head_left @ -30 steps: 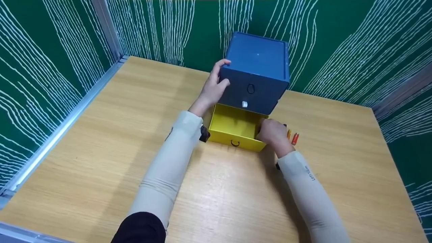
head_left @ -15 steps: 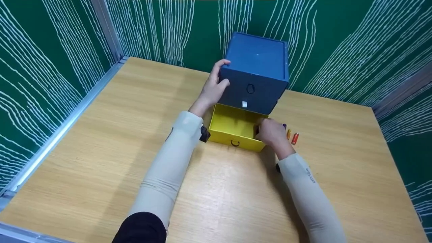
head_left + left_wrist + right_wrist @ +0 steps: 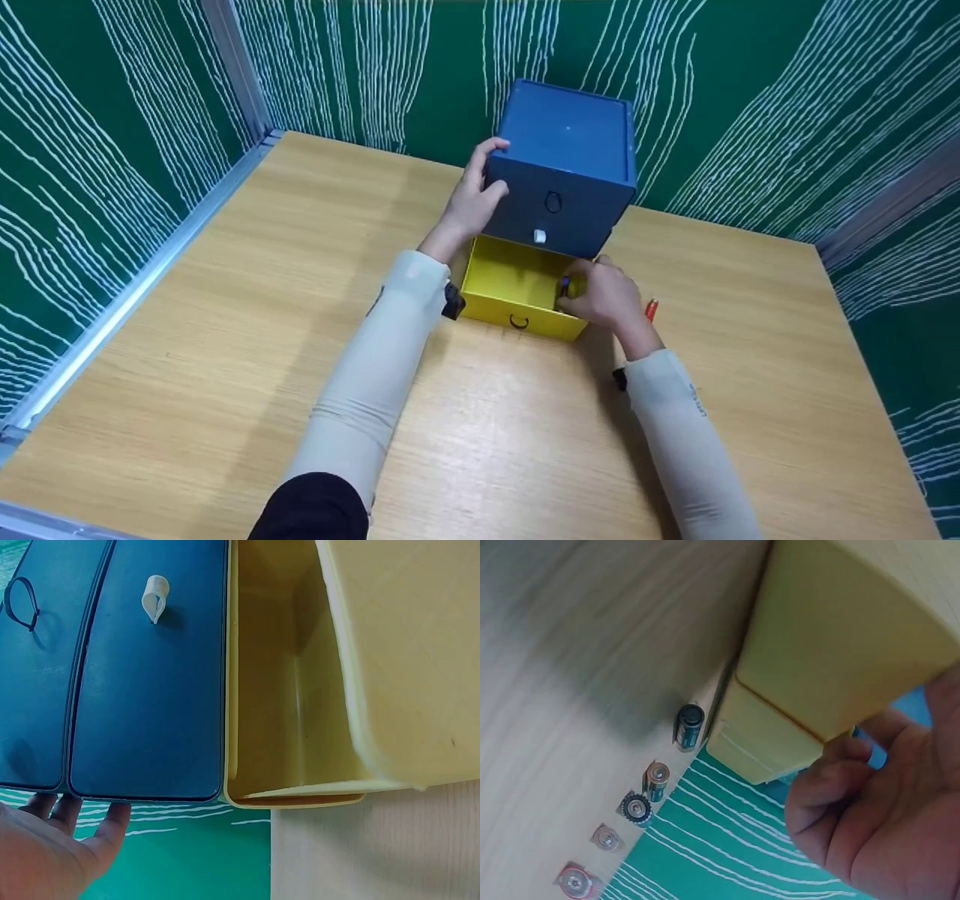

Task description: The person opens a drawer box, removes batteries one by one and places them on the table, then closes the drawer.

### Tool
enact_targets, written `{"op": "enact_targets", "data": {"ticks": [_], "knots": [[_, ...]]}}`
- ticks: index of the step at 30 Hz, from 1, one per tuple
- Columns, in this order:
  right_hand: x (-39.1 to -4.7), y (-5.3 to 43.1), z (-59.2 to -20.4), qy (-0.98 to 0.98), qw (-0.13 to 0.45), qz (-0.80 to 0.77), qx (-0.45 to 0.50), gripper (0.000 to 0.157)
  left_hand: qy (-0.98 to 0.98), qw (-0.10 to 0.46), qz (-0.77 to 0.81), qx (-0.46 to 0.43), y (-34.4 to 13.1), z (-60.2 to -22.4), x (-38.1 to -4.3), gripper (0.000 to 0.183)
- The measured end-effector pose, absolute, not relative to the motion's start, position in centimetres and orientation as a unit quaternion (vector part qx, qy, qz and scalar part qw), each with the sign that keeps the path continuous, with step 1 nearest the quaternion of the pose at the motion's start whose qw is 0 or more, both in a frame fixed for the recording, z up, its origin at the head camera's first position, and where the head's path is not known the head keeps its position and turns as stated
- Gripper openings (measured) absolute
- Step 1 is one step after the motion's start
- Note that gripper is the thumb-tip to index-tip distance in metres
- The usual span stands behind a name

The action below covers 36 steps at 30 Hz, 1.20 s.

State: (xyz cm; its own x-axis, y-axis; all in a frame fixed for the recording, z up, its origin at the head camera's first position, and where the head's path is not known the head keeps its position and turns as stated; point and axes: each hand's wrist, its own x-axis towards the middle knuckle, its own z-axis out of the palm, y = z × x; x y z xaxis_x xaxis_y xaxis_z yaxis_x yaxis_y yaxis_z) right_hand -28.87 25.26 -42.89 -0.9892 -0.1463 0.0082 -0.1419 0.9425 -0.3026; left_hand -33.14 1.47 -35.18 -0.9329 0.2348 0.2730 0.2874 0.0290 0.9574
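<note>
A blue drawer cabinet (image 3: 568, 139) stands near the back wall, its yellow bottom drawer (image 3: 523, 321) pulled out. My left hand (image 3: 465, 206) rests on the cabinet's left front edge, fingers at the side and thumb at the front; the left wrist view shows its fingertips against the blue side. My right hand (image 3: 606, 292) reaches over the drawer's right wall, fingers loosely bent and thumb apart. Between thumb and finger shows a small dark, purplish thing (image 3: 565, 283) inside the drawer, probably a battery. The right wrist view hides the fingertips behind the drawer.
Right of the drawer, several batteries stand on the table; the right wrist view shows a dark battery (image 3: 690, 720) and a red-rimmed battery (image 3: 576, 882). Closed upper drawers carry a dark loop (image 3: 553, 202) and a white loop (image 3: 540, 236). Green walls (image 3: 337, 75) border the wooden table (image 3: 480, 450).
My right hand has shifted slightly right and its thumb and finger have spread, uncovering the small dark thing. It now covers the orange battery. My left hand keeps its place on the cabinet.
</note>
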Motion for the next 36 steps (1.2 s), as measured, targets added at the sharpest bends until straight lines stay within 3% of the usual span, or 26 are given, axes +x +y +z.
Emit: {"op": "enact_targets", "data": {"ticks": [11,36], "knots": [[-28.5,26.6,-40.8,0.965,0.019,-0.259,-0.044,0.046,-0.720,0.020,-0.671,-0.176,1.5,-35.4,-33.1,0.047],[-28.3,29.7,-40.2,0.961,0.021,-0.274,-0.017,0.046,-0.724,0.032,-0.662,-0.191,1.4,-35.3,-32.9,0.046]]}}
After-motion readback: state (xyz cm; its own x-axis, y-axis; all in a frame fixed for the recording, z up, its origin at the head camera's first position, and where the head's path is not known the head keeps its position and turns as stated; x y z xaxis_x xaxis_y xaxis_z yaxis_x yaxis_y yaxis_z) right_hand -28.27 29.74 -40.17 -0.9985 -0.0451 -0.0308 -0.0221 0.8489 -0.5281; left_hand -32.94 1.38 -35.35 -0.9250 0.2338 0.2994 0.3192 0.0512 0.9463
